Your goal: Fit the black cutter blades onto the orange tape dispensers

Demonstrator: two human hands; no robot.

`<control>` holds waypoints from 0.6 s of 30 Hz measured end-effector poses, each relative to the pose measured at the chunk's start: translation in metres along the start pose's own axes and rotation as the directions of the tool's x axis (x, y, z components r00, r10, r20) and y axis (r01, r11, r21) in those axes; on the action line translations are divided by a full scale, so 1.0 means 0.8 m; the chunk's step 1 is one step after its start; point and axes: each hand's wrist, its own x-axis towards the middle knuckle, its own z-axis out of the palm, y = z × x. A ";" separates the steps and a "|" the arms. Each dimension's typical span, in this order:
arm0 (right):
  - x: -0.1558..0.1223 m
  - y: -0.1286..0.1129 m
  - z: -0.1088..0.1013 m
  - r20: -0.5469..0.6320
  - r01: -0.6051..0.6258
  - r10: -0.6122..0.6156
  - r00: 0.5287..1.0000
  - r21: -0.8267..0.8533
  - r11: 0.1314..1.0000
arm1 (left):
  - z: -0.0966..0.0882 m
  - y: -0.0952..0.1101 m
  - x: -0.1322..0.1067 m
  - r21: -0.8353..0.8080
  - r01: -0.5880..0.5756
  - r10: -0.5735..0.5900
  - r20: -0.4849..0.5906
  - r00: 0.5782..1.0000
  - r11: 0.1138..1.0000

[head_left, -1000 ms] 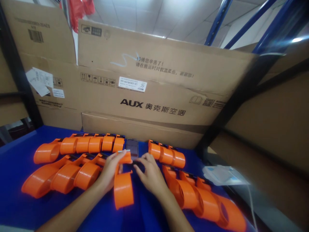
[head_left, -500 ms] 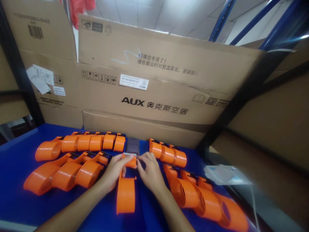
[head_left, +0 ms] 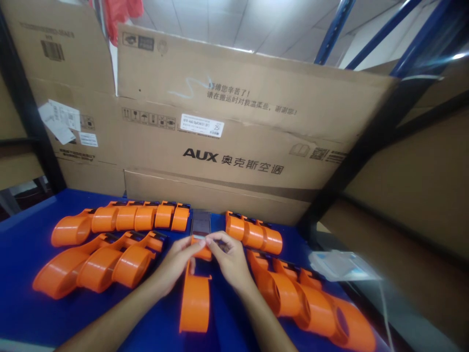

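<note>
An orange plastic tape dispenser (head_left: 195, 298) lies lengthways on the blue table (head_left: 22, 239) between my forearms. My left hand (head_left: 178, 261) pinches its far end from the left, fingers closed on it. My right hand (head_left: 227, 260) meets it from the right, its fingertips pinched at the same far end, on a small part I cannot make out. Both hands touch at the dispenser's tip.
Rows of orange dispensers lie on the left (head_left: 120, 218), (head_left: 91, 266) and on the right (head_left: 253, 235), (head_left: 311, 305). A dark phone (head_left: 201, 224) lies behind my hands. Large cardboard boxes (head_left: 234, 137) wall the back; a clear plastic bag (head_left: 339, 266) sits at the right edge.
My two hands have drawn together at the dispenser's far end. The dispenser has swung from tilted to nearly straight and shifted slightly right.
</note>
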 end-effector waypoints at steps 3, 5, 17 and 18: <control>0.002 0.000 -0.003 -0.037 0.006 -0.006 0.999 0.002 1.000 | 0.001 0.003 0.000 -0.013 -0.034 0.035 0.035 0.999 0.999; 0.003 -0.001 -0.005 -0.056 0.006 -0.006 0.998 0.001 1.000 | 0.001 0.003 0.001 -0.008 -0.048 0.048 0.030 0.998 0.999; 0.005 0.004 -0.008 -0.093 0.013 -0.015 0.996 -0.018 1.000 | -0.001 -0.006 0.008 0.037 -0.041 0.043 -0.050 0.998 0.998; 0.005 0.004 -0.009 -0.095 0.012 -0.013 0.995 -0.017 1.000 | -0.001 -0.006 0.009 0.035 -0.040 0.042 -0.057 0.997 0.999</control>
